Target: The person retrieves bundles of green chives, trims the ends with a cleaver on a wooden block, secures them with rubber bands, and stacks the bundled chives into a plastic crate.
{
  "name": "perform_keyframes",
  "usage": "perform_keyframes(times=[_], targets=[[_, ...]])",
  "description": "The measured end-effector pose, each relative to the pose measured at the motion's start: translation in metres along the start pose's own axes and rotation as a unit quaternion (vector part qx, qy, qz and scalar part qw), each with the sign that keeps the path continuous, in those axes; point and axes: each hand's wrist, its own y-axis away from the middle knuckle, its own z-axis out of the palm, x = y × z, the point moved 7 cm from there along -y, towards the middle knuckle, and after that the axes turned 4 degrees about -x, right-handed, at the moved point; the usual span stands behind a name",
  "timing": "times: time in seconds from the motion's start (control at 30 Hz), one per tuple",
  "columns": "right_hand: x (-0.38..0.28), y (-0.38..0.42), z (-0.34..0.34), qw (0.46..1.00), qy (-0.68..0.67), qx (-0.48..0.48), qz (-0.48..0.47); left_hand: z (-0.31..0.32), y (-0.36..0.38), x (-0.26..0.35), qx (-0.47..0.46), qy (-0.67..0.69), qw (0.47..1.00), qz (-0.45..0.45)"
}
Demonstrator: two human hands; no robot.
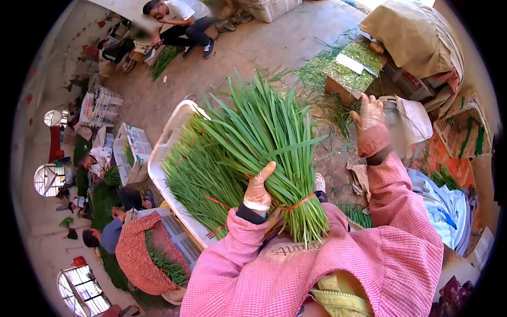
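Observation:
My left hand (259, 188), in a thin see-through glove, is closed around a large bunch of long green chives (282, 142). A red band (297, 203) ties the bunch near its pale cut ends, which point towards my lap. My right hand (369, 113), gloved too, is stretched out to the right with its fingers apart and nothing visible in it. It is nearest to a box (346, 95) topped with chive scraps and a white strip (350, 64). At my left a white plastic crate (163, 140) holds several banded chive bunches (198, 182).
Loose chive leaves (317, 63) litter the floor around the box. A plastic bucket (404, 124) stands right of my hand. Another crate (132, 150) lies beyond mine on the left. Several people sit nearby, one in a white shirt (187, 10) at the back.

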Motion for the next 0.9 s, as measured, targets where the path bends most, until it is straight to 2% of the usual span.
perform_keyframes(times=[0.07,0.1,0.13,0.2,0.23,0.27,0.33,0.4,0.43,0.47,0.5,0.57,0.6,0.63,0.7,0.73,0.77,0.8,0.83,0.87,0.9], targets=[[0.003,0.018,0.003,0.968,-0.201,0.063,-0.139,0.015,-0.001,-0.002,0.011,0.001,1.000,-0.013],[0.003,0.035,0.016,0.958,-0.266,-0.077,-0.075,0.016,-0.005,-0.002,0.022,0.000,1.000,-0.009],[0.001,0.058,0.029,0.922,-0.323,-0.212,-0.008,0.018,-0.010,-0.002,0.031,0.000,0.999,-0.007],[0.002,0.095,0.070,0.799,-0.417,-0.433,-0.003,0.015,-0.028,-0.006,0.029,0.053,0.996,-0.061],[0.008,0.103,0.086,0.799,-0.417,-0.433,0.001,0.008,-0.039,-0.005,0.059,0.063,0.994,-0.071],[0.009,0.099,0.088,0.880,-0.353,-0.297,-0.111,0.009,-0.046,0.002,0.075,0.040,0.994,-0.066],[0.007,0.098,0.104,0.925,-0.276,-0.145,-0.219,0.018,-0.057,0.013,0.063,0.052,0.989,-0.123],[-0.004,0.097,0.097,0.889,-0.277,0.059,-0.360,0.042,-0.059,0.020,0.035,0.056,0.991,-0.118],[-0.017,0.096,0.088,0.882,-0.255,0.097,-0.383,0.052,-0.057,0.021,0.042,0.036,0.994,-0.099],[-0.026,0.085,0.084,0.828,-0.467,0.045,-0.308,0.059,-0.053,0.019,0.015,0.044,0.992,-0.119],[-0.034,0.078,0.080,0.708,-0.668,0.031,-0.229,0.063,-0.051,0.017,0.019,0.040,0.992,-0.120],[-0.064,0.082,0.036,0.395,-0.845,-0.033,-0.359,0.069,-0.045,0.011,0.039,0.008,0.991,-0.128],[-0.077,0.081,0.026,0.230,-0.910,-0.188,-0.289,0.076,-0.035,0.016,0.031,0.003,0.993,-0.118],[-0.089,0.083,0.019,0.049,-0.937,-0.307,-0.162,0.090,-0.016,0.022,-0.017,-0.076,0.991,-0.112],[-0.085,0.088,-0.034,0.095,-0.933,-0.332,-0.102,0.106,0.024,0.035,-0.104,-0.233,0.961,-0.103],[-0.075,0.078,-0.041,0.279,-0.902,-0.282,-0.171,0.046,0.012,0.051,-0.081,-0.560,0.801,-0.198],[-0.064,0.069,-0.048,0.499,-0.809,-0.210,-0.227,0.036,0.027,0.076,-0.056,-0.688,0.682,-0.243],[-0.054,0.059,-0.055,0.657,-0.699,-0.137,-0.247,0.047,0.042,0.115,-0.005,-0.856,0.498,-0.136],[-0.058,0.056,-0.040,0.553,-0.786,-0.208,-0.182,0.060,0.053,0.143,0.035,-0.834,0.550,-0.026],[-0.068,0.054,-0.017,0.434,-0.849,-0.278,-0.116,0.078,0.061,0.159,-0.003,-0.717,0.693,0.075],[-0.084,0.055,0.002,0.332,-0.876,-0.326,-0.129,0.107,0.064,0.161,-0.097,-0.666,0.727,0.136]])
